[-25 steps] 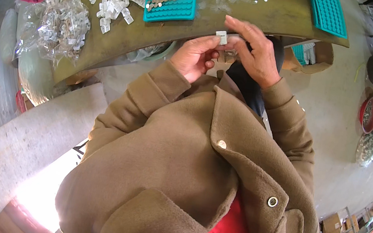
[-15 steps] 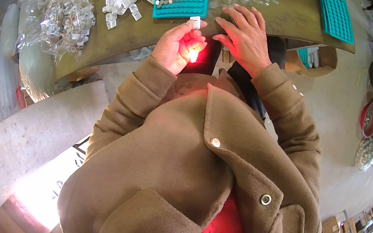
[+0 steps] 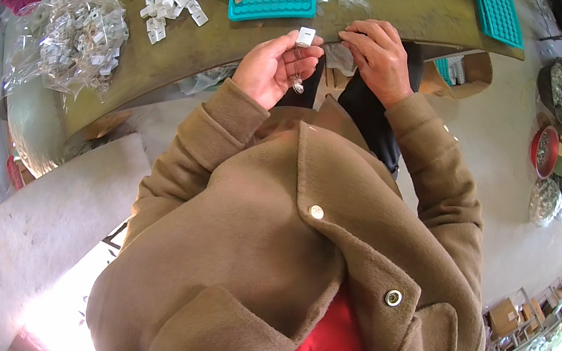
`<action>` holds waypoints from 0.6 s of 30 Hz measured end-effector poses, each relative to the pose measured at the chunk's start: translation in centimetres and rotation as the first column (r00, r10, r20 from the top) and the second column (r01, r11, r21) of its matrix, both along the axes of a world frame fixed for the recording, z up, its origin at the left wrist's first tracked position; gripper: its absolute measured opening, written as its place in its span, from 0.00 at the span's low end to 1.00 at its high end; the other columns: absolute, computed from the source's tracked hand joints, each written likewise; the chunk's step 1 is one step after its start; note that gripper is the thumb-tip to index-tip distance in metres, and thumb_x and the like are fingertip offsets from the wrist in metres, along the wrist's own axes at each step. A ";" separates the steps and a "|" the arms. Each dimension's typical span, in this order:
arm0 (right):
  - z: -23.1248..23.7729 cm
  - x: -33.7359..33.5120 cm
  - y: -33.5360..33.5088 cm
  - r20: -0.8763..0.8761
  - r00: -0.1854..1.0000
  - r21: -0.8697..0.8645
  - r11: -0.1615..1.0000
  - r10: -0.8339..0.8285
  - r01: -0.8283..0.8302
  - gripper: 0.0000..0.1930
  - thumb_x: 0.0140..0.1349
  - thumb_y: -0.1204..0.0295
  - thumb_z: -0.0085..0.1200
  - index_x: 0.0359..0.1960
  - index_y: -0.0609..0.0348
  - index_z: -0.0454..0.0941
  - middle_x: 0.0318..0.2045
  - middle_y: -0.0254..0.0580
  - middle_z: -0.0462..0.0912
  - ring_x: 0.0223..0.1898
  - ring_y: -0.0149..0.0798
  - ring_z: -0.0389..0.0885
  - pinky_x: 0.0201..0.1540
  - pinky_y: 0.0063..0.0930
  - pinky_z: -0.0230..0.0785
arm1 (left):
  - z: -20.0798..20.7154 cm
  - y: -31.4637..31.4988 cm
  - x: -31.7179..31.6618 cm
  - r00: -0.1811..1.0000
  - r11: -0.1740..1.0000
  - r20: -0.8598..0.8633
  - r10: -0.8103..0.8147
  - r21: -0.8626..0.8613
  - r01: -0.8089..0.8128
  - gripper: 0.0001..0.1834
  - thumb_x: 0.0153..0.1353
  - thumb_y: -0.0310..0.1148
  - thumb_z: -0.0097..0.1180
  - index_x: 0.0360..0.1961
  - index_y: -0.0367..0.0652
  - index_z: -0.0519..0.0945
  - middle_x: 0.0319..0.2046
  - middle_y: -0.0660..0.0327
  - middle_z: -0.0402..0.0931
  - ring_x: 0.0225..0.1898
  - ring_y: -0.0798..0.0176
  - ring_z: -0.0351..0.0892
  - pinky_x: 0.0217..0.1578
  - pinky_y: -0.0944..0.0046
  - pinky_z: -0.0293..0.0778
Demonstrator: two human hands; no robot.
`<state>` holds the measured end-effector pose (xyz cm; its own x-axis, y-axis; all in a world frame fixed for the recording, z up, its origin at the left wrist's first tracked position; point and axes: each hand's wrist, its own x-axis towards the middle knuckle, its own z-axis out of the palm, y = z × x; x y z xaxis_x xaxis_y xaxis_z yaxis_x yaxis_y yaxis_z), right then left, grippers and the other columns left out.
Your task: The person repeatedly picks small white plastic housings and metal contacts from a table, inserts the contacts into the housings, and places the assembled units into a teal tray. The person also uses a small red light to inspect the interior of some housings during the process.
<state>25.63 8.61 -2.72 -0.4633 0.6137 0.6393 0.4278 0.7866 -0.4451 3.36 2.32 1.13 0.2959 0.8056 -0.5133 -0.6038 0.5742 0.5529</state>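
Head view: white case in left hand, dark marking illegible

Narrow gap, we note, between the left hand and right hand. Beyond the left: turquoise tray blocks the way; loose white pieces crowd its left, bulging plastic bag farther out. Widest lane we see: bare green tabletop rightward, up to a second turquoise tray.
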 end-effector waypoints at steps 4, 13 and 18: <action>0.7 -0.6 -0.4 -0.075 0.996 -0.054 0.997 -0.051 0.047 0.08 0.55 0.80 0.61 0.37 0.59 0.83 0.36 0.39 0.83 0.39 0.43 0.81 0.42 0.30 0.73 | -0.3 -0.4 -0.3 0.998 1.000 -0.056 -0.006 -0.008 0.006 0.20 0.72 0.41 0.48 0.55 0.36 0.76 0.39 0.63 0.83 0.35 0.74 0.82 0.44 0.66 0.80; 5.4 -4.7 -3.2 -0.394 0.897 -0.693 0.705 -0.200 -0.148 0.05 0.61 0.79 0.56 0.38 0.63 0.81 0.29 0.37 0.85 0.31 0.24 0.82 0.37 0.19 0.75 | 0.4 -0.5 -0.1 0.999 0.996 0.050 0.017 0.081 -0.021 0.15 0.70 0.43 0.53 0.45 0.41 0.78 0.32 0.67 0.80 0.27 0.77 0.74 0.37 0.70 0.77; 6.4 -5.0 -3.6 -0.190 0.958 -0.724 0.690 -0.216 0.012 0.04 0.60 0.78 0.57 0.36 0.64 0.80 0.30 0.37 0.83 0.30 0.26 0.80 0.36 0.20 0.73 | 1.1 -0.7 -0.1 0.995 0.997 0.095 0.026 0.072 -0.032 0.14 0.69 0.43 0.55 0.45 0.43 0.78 0.34 0.65 0.80 0.26 0.77 0.71 0.30 0.73 0.72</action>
<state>20.61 5.00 3.68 -0.2528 0.9651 0.0682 0.2910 0.1431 -0.9460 3.23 1.67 2.24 0.3159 0.8488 -0.4239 -0.6707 0.5158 0.5331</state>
